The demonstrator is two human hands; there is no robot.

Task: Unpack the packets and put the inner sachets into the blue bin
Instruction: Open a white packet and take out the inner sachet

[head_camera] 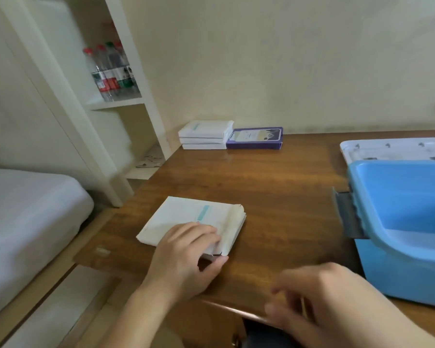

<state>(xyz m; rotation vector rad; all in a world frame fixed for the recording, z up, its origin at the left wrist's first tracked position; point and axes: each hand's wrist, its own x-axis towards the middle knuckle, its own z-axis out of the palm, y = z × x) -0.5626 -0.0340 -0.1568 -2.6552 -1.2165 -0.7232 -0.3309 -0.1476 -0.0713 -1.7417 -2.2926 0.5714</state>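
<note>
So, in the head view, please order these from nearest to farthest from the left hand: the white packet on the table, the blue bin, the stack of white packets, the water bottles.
1. White packet: under the left hand, touching it.
2. Blue bin: on the right side of the table.
3. Stack of white packets: at the table's far edge, by the wall.
4. Water bottles: on the shelf, far left.

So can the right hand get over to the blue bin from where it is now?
Probably yes. The right hand hovers over the near table edge holding nothing, and the blue bin sits just beyond it to the right, top open, with only bare wood between.
</note>
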